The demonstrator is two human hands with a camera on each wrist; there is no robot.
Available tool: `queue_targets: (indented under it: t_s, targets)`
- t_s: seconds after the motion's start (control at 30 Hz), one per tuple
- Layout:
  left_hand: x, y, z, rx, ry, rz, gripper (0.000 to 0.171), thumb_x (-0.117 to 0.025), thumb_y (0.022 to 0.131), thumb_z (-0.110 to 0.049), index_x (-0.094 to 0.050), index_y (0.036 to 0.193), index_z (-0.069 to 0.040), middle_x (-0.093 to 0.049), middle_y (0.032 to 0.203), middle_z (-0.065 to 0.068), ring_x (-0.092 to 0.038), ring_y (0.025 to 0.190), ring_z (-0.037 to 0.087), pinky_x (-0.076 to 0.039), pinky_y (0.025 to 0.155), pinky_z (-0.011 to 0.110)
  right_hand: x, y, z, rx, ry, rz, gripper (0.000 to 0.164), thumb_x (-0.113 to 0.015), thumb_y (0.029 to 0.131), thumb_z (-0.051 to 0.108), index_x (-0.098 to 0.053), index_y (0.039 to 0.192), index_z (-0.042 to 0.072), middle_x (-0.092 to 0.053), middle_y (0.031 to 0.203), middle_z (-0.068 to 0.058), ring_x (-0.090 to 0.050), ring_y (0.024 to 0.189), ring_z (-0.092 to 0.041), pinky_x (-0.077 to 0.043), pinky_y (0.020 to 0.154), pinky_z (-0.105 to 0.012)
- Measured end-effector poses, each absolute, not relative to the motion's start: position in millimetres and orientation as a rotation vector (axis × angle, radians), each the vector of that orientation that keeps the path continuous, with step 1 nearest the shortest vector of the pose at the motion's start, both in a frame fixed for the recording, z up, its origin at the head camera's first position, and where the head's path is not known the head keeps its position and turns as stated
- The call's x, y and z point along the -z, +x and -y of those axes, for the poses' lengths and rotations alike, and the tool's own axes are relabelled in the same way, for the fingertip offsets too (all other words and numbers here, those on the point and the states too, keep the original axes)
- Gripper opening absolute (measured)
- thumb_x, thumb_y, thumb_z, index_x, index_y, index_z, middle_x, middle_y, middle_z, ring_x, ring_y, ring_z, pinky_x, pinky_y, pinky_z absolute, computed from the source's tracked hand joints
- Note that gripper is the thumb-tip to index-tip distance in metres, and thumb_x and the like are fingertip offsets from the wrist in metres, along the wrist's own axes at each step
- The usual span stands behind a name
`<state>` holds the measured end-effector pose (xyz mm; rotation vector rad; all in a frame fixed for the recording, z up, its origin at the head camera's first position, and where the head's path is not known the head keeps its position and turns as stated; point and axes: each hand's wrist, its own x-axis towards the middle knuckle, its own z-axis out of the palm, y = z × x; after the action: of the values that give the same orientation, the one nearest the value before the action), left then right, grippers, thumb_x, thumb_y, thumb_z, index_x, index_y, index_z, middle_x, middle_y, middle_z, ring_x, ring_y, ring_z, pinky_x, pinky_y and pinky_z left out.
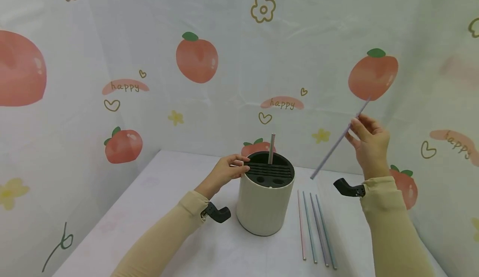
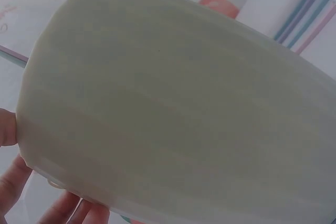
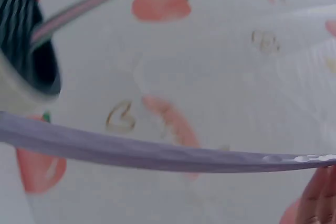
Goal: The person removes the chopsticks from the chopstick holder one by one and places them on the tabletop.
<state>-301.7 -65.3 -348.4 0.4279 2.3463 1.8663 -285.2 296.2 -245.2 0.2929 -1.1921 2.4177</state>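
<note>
My right hand (image 1: 370, 146) is raised to the right of the holder and pinches a purple chopstick (image 1: 333, 150) between thumb and fingers. The chopstick slants, its thick end down toward the holder and its thin end up. In the right wrist view, the chopstick (image 3: 157, 153) crosses the frame, with fingertips (image 3: 317, 198) at its dimpled end. A white utensil holder (image 1: 262, 210) with a black slotted top stands on the table. My left hand (image 1: 226, 171) grips its left rim. Pinkish and grey chopsticks (image 1: 271, 148) stand close together in the holder's rear opening.
Several chopsticks (image 1: 315, 227), pink, teal and purple, lie side by side on the white table (image 1: 209, 243), right of the holder. Behind the table hangs a pale curtain (image 1: 224, 115) printed with fruit and hearts. Each wrist wears a small black camera (image 1: 349, 187).
</note>
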Motion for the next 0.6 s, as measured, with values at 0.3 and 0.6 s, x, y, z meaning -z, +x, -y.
queue_targets:
  t_s: [0.3, 0.6]
  targets:
    - [348, -301, 66, -1.877, 0.42, -2.346, 0.03, -0.07, 0.089, -0.018, -0.066, 0.118, -0.013, -0.056, 0.121, 0.016, -0.063, 0.099, 0.022, -0.055, 0.091, 0.039, 350, -287, -360, -2.227, 0.041, 2.09, 0.019, -0.06, 0.095, 0.007, -0.069, 0.089, 0.023, -0.067, 0.084, 0.013, -0.064, 0.079, -0.001, -0.057, 0.069, -0.02]
    - [349, -302, 65, -1.87, 0.434, -2.344, 0.031, -0.07, 0.089, -0.02, -0.066, 0.12, -0.013, -0.056, 0.121, 0.016, -0.061, 0.104, 0.024, -0.055, 0.092, 0.04, 430, -278, -367, -1.959, -0.275, 2.617, 0.028, -0.062, 0.094, 0.01, -0.061, 0.114, -0.01, -0.067, 0.084, 0.007, -0.063, 0.076, -0.006, -0.057, 0.069, -0.024]
